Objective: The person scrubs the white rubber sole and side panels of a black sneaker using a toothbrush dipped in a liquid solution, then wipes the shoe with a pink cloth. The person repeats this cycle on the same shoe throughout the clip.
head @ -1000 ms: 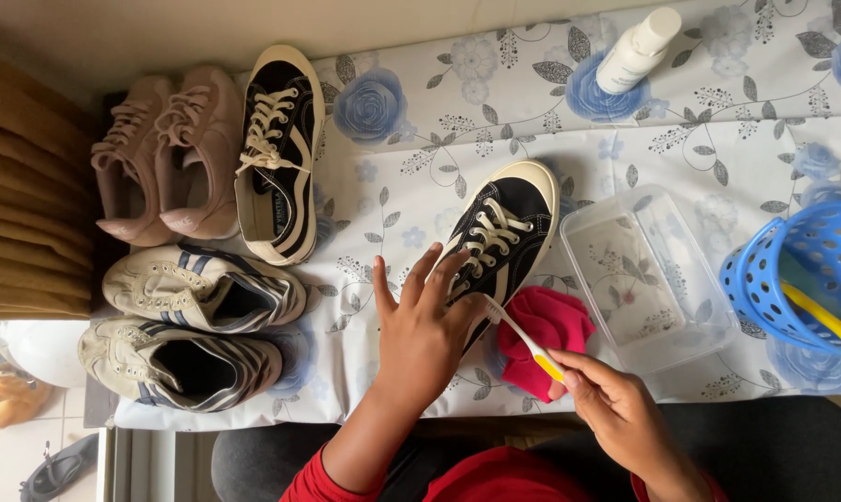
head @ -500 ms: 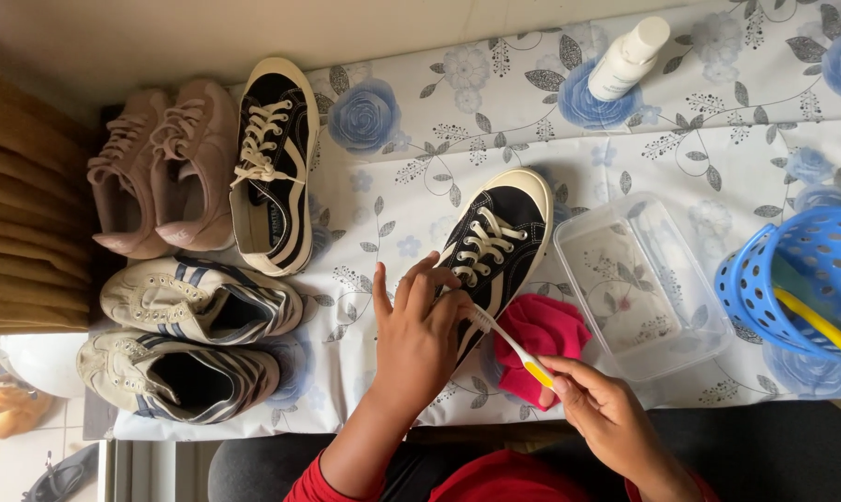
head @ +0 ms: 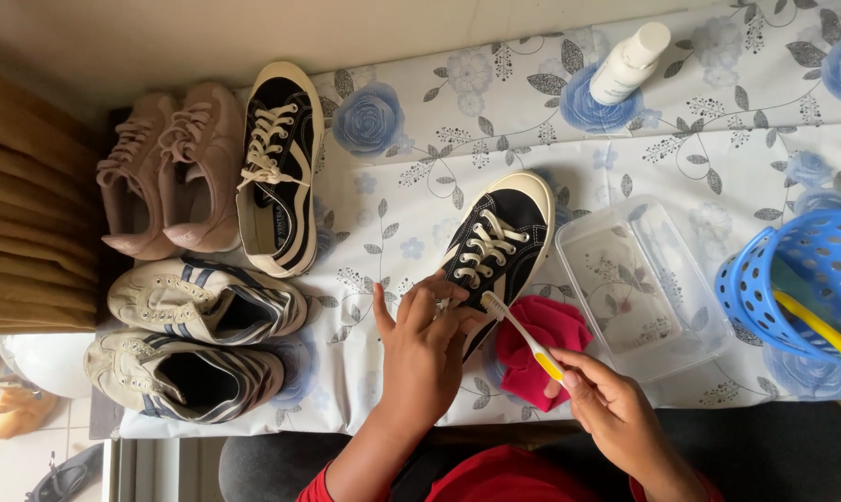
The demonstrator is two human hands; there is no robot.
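— What takes up most of the view?

— A table under a white cloth with blue roses (head: 718,139). At its left edge stand a pair of pink sneakers (head: 165,172), a lone black sneaker with white laces (head: 276,172), and below them two white striped sneakers (head: 202,302) (one behind the other).

— And on the right?

— A blue perforated basket (head: 811,279) with a yellow handle sticking out, a clear plastic tub (head: 643,288) beside it, and a white bottle (head: 630,63) lying near the far edge.

— Where is the shoe being worked on?

— The second black sneaker (head: 499,242) lies near the middle, toe pointing away. The left hand (head: 430,349) rests flat on its heel end, fingers spread, pinning rather than gripping it. A red cloth (head: 541,349) lies just beside it.

— The other hand?

— The right hand (head: 606,404) is closed around the yellow handle of a toothbrush (head: 523,335), its white head at the sneaker's side.
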